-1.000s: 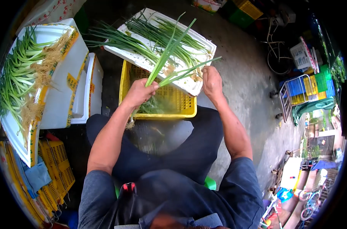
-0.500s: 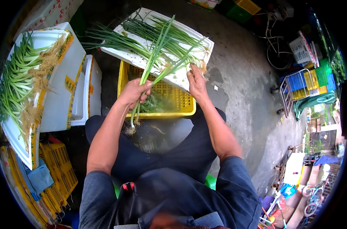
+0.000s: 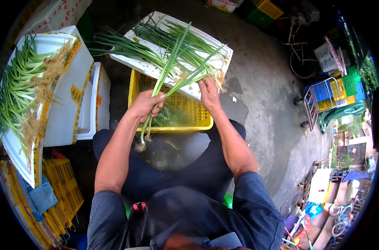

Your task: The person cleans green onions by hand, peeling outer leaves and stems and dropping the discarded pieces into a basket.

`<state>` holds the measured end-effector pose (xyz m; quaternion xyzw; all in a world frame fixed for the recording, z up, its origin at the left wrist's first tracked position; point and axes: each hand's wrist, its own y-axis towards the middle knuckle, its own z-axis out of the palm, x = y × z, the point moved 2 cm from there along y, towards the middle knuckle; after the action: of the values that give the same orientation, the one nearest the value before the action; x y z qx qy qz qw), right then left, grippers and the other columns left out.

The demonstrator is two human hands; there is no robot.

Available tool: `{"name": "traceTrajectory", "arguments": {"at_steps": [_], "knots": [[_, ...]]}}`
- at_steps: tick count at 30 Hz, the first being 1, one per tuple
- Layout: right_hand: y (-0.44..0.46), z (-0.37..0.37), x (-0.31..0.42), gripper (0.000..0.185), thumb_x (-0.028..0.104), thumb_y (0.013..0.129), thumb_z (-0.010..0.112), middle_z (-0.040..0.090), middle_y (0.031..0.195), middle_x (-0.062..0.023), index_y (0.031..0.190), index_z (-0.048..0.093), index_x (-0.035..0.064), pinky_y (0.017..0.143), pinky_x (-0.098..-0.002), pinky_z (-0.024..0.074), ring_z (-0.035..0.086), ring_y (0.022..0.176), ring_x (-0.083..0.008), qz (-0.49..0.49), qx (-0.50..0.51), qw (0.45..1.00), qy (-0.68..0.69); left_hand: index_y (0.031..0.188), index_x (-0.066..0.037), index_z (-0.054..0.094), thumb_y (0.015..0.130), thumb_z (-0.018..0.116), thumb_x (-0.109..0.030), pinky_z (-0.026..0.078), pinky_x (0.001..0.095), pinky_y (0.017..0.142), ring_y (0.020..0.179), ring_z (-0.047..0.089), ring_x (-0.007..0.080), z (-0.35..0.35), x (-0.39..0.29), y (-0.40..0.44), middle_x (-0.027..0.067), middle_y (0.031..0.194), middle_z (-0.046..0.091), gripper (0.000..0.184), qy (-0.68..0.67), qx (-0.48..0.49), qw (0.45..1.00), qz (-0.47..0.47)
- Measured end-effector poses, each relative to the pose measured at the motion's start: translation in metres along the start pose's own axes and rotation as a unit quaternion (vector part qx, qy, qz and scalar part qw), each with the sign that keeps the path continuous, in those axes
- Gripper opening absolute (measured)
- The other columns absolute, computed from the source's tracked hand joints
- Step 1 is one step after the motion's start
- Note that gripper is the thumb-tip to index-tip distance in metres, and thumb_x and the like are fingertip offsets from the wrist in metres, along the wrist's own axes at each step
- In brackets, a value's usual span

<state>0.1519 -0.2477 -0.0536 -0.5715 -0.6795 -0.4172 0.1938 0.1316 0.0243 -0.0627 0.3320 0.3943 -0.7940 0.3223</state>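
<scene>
Green onion stalks (image 3: 168,68) are clasped in left grip (image 3: 148,105); right grip (image 3: 209,92) beside leaves (image 3: 193,75), closure unclear. Slack left hold could spill stalks over yellow crate (image 3: 185,125).

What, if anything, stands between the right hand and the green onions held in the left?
Nothing visible: the right hand is close beside the green onions in the left hand, though whether it touches them is unclear.
</scene>
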Motion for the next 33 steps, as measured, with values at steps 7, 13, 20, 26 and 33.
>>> {"name": "traceTrajectory", "arguments": {"at_steps": [7, 13, 20, 26, 33], "knots": [[-0.008, -0.016, -0.003, 0.022, 0.019, 0.096, 0.052, 0.066, 0.077, -0.0223, 0.096, 0.065, 0.0012, 0.069, -0.0411, 0.0501, 0.066, 0.074, -0.0369, 0.014, -0.046, 0.984, -0.173, 0.1, -0.005, 0.059, 0.095, 0.067, -0.021, 0.034, 0.0233, 0.042, 0.047, 0.043, 0.0065, 0.001, 0.0, 0.0, 0.0008, 0.071, 0.056, 0.019, 0.02, -0.012, 1.0, 0.004], [-0.003, -0.067, -0.037, 0.024, 0.02, 0.096, 0.054, 0.067, 0.09, -0.0263, 0.104, 0.067, 0.0012, 0.073, -0.0458, 0.0497, 0.064, 0.084, -0.0437, 0.101, -0.18, 0.972, -0.108, 0.099, -0.005, 0.06, 0.094, 0.068, -0.021, 0.033, 0.0228, 0.042, 0.047, 0.043, 0.0057, -0.005, 0.0, -0.003, -0.0002, 0.07, 0.056, 0.019, 0.046, -0.019, 0.999, 0.013], [0.011, -0.094, 0.027, 0.022, 0.009, 0.092, 0.06, 0.065, 0.089, -0.0184, 0.113, 0.067, 0.0057, 0.069, -0.0434, 0.0496, 0.062, 0.077, -0.0385, -0.09, -0.19, 0.963, -0.169, 0.098, -0.005, 0.06, 0.094, 0.067, -0.02, 0.032, 0.0225, 0.041, 0.047, 0.042, 0.0054, 0.001, -0.003, -0.004, -0.0001, 0.07, 0.056, 0.017, 0.066, -0.017, 0.997, 0.021], [0.021, -0.087, 0.003, 0.021, 0.015, 0.092, 0.059, 0.058, 0.087, -0.0178, 0.111, 0.063, 0.0064, 0.066, -0.0502, 0.0489, 0.062, 0.076, -0.0404, -0.107, 0.056, 0.916, -0.382, 0.096, -0.008, 0.058, 0.096, 0.066, -0.021, 0.033, 0.0229, 0.042, 0.046, 0.041, 0.0057, -0.001, -0.007, -0.009, -0.0004, 0.07, 0.056, 0.015, 0.074, -0.01, 0.997, 0.012], [0.006, -0.078, -0.027, 0.017, 0.016, 0.091, 0.056, 0.063, 0.089, -0.0196, 0.099, 0.065, 0.0037, 0.067, -0.0496, 0.0502, 0.063, 0.077, -0.0405, -0.098, 0.034, 0.939, -0.328, 0.095, -0.008, 0.06, 0.095, 0.066, -0.022, 0.033, 0.023, 0.041, 0.046, 0.042, 0.0058, -0.011, -0.017, -0.009, -0.0009, 0.068, 0.056, 0.015, 0.103, -0.016, 0.995, 0.006]]}}
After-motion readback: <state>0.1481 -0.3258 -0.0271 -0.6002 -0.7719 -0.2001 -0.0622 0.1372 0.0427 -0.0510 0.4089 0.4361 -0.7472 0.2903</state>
